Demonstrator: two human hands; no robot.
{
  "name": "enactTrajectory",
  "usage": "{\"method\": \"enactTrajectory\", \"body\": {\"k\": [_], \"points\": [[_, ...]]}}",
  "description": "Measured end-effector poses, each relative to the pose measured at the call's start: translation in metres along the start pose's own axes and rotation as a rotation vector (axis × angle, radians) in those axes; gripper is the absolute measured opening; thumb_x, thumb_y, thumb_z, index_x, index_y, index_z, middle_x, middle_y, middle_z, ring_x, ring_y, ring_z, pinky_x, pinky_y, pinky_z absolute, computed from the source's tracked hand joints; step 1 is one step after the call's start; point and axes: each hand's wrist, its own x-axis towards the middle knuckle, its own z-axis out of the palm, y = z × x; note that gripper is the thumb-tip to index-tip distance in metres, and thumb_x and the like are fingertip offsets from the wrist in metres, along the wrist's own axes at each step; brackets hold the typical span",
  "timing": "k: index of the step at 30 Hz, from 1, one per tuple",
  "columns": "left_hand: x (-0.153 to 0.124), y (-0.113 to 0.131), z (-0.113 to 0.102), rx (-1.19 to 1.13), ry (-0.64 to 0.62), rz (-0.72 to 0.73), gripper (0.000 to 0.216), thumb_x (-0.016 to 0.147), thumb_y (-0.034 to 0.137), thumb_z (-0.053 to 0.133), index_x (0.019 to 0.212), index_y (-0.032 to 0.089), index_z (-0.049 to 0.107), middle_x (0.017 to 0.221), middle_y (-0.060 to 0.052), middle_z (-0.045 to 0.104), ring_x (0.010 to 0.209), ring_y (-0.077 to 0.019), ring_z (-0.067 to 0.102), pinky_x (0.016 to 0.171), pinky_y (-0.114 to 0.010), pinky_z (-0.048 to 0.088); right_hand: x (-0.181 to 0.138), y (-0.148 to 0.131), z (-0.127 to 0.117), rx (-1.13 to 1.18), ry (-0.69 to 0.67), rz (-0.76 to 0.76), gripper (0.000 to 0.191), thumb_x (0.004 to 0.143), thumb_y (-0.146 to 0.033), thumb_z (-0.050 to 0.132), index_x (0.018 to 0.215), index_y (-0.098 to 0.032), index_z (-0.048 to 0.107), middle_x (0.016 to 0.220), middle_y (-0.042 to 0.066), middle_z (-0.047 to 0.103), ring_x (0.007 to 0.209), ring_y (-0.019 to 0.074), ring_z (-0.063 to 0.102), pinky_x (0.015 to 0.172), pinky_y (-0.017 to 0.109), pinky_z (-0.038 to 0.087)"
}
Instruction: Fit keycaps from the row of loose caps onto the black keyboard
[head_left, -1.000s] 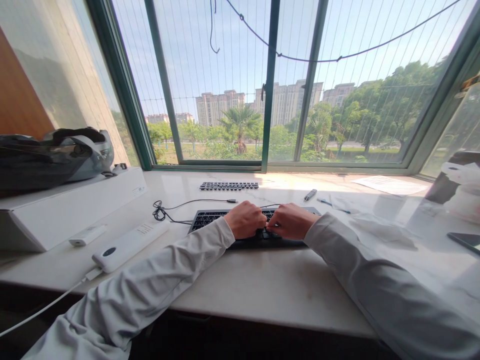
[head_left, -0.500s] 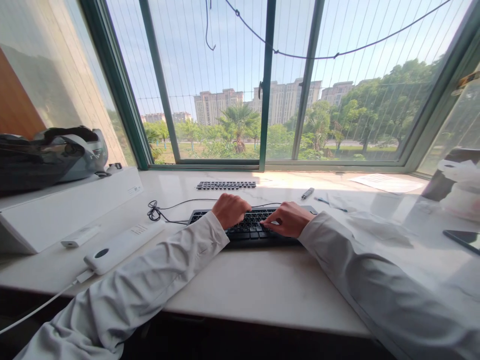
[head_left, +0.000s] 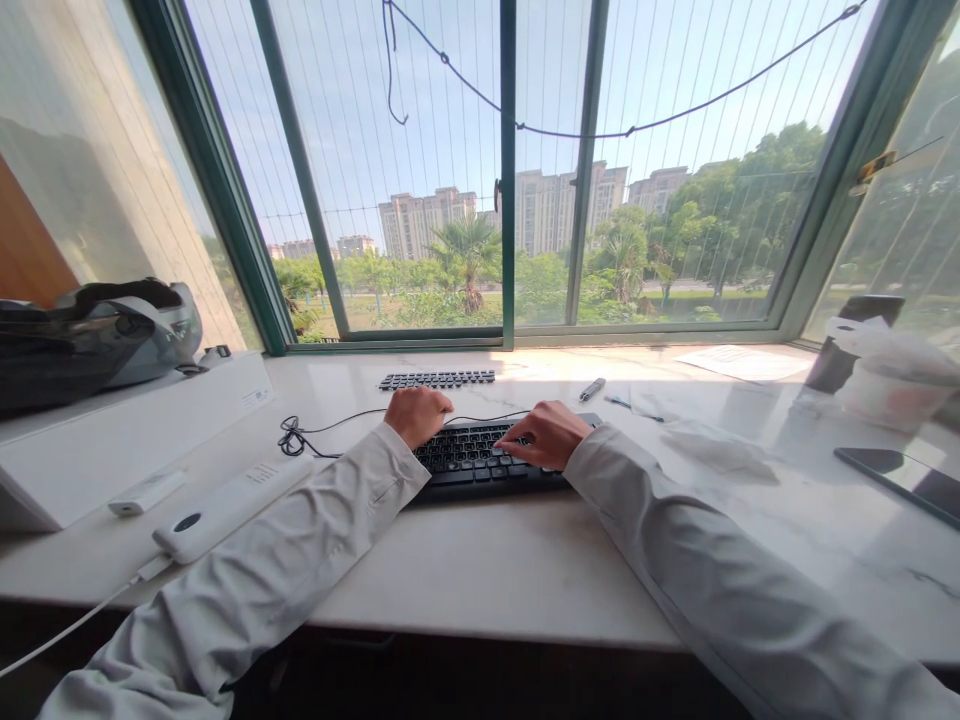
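A black keyboard [head_left: 472, 462] lies on the white marble sill in front of me. My left hand [head_left: 416, 414] is curled into a loose fist at the keyboard's far left corner; what its fingers hold, if anything, is hidden. My right hand [head_left: 546, 434] rests on the right half of the keys, fingers bent and apart, the index fingertip touching a key, with nothing seen in it. A row of loose black keycaps [head_left: 437, 380] lies beyond the keyboard, near the window. A thin black cable [head_left: 300, 436] coils left of the keyboard.
A white box [head_left: 135, 420] with a dark bag [head_left: 90, 335] on it stands at the left. In front of it lie a white power bank [head_left: 232, 495] and a small white stick [head_left: 146, 492]. A pen [head_left: 592, 389], paper [head_left: 742, 362], a phone [head_left: 900, 480] and a cup [head_left: 892, 385] are at the right.
My hands, pressed together over the middle keys a second ago, have parted. The left fist moved up and left to the keyboard's corner. The view shifted rightwards.
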Motion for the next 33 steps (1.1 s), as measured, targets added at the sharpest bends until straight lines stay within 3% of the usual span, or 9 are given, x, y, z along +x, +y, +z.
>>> {"method": "enactTrajectory", "body": {"k": [8, 13, 18, 24, 28, 33], "points": [[0.011, -0.024, 0.005, 0.055, -0.041, -0.122, 0.028, 0.077, 0.024, 0.052, 0.093, 0.031, 0.074, 0.089, -0.006, 0.072, 0.085, -0.0269, 0.064, 0.073, -0.034, 0.046, 0.001, 0.002, 0.001, -0.044, -0.025, 0.006, 0.031, 0.083, -0.040, 0.048, 0.090, -0.027, 0.075, 0.072, 0.004, 0.071, 0.063, 0.0148, 0.060, 0.058, 0.024, 0.036], [0.036, -0.033, 0.019, 0.048, -0.089, -0.074, 0.030, 0.083, 0.035, 0.048, 0.101, 0.032, 0.071, 0.100, -0.004, 0.070, 0.093, -0.0259, 0.063, 0.076, -0.032, 0.045, 0.001, 0.003, 0.004, -0.106, 0.040, 0.044, 0.036, 0.086, -0.042, 0.042, 0.096, -0.028, 0.073, 0.076, 0.007, 0.071, 0.071, 0.0185, 0.064, 0.064, 0.027, 0.038], [0.073, -0.026, 0.038, 0.141, -0.150, 0.065, 0.033, 0.084, 0.038, 0.048, 0.104, 0.024, 0.070, 0.097, -0.010, 0.070, 0.091, -0.0240, 0.062, 0.077, -0.030, 0.041, 0.001, -0.001, 0.007, -0.157, -0.027, 0.084, 0.037, 0.089, -0.041, 0.038, 0.097, -0.028, 0.072, 0.081, 0.008, 0.071, 0.076, 0.0201, 0.064, 0.067, 0.028, 0.040], [0.109, -0.014, 0.065, 0.191, -0.207, 0.169, 0.025, 0.080, 0.026, 0.050, 0.088, 0.017, 0.072, 0.088, -0.013, 0.068, 0.086, -0.0252, 0.061, 0.075, -0.032, 0.039, 0.001, -0.001, 0.008, -0.152, -0.012, 0.088, 0.037, 0.089, -0.041, 0.037, 0.096, -0.028, 0.071, 0.082, 0.008, 0.071, 0.077, 0.0213, 0.065, 0.068, 0.030, 0.041], [0.121, -0.008, 0.076, 0.205, -0.227, 0.199, 0.020, 0.074, 0.018, 0.053, 0.079, 0.013, 0.071, 0.084, -0.015, 0.068, 0.084, -0.0275, 0.062, 0.073, -0.035, 0.039, 0.001, 0.000, 0.010, -0.142, 0.010, 0.083, 0.037, 0.089, -0.040, 0.037, 0.093, -0.026, 0.071, 0.081, 0.009, 0.071, 0.076, 0.0216, 0.065, 0.068, 0.030, 0.041], [0.122, -0.004, 0.076, 0.198, -0.208, 0.187, 0.019, 0.074, 0.021, 0.054, 0.078, 0.011, 0.070, 0.083, -0.017, 0.067, 0.084, -0.0274, 0.062, 0.072, -0.034, 0.040, 0.002, 0.000, 0.009, -0.139, 0.012, 0.086, 0.036, 0.088, -0.040, 0.038, 0.095, -0.027, 0.071, 0.081, 0.009, 0.071, 0.075, 0.0214, 0.065, 0.067, 0.029, 0.040]]}}
